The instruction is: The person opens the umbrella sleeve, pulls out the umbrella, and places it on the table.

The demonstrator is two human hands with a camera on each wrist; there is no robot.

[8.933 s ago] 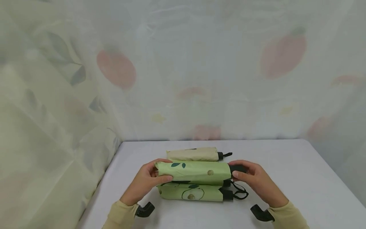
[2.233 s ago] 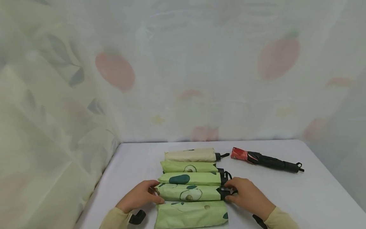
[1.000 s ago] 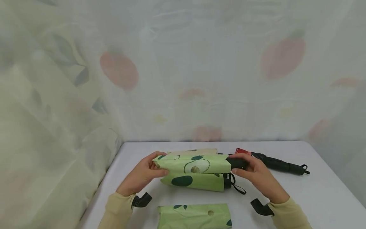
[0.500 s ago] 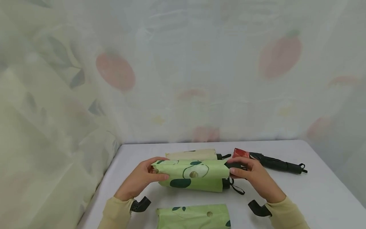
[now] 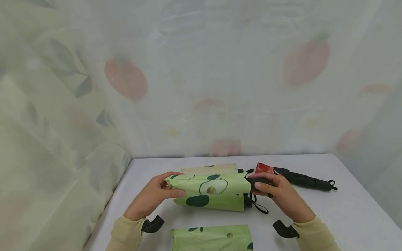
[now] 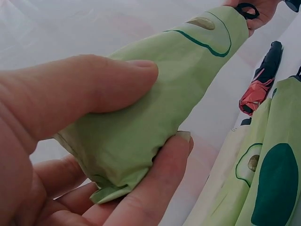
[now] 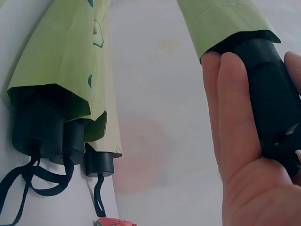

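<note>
Both hands hold a folded green avocado-print umbrella above the table, lying lengthwise from left to right. My left hand grips its sleeve end, thumb on top and fingers beneath, as the left wrist view shows. At the other end, my right hand grips the black handle. Just under and in front of it lies another green umbrella with a dark green patch. Partly hidden behind are a cream umbrella and one more green umbrella, seen in the left wrist view.
A green umbrella lies at the front, cut off by the frame's bottom edge. A red and black folded umbrella rests at the back right. Cloth with fruit prints hangs behind the white table.
The avocado-print umbrella was lifted from the row on the table, then sank slightly. Longer ago, both hands held the umbrella now at the front, and the red and black one was not in view.
</note>
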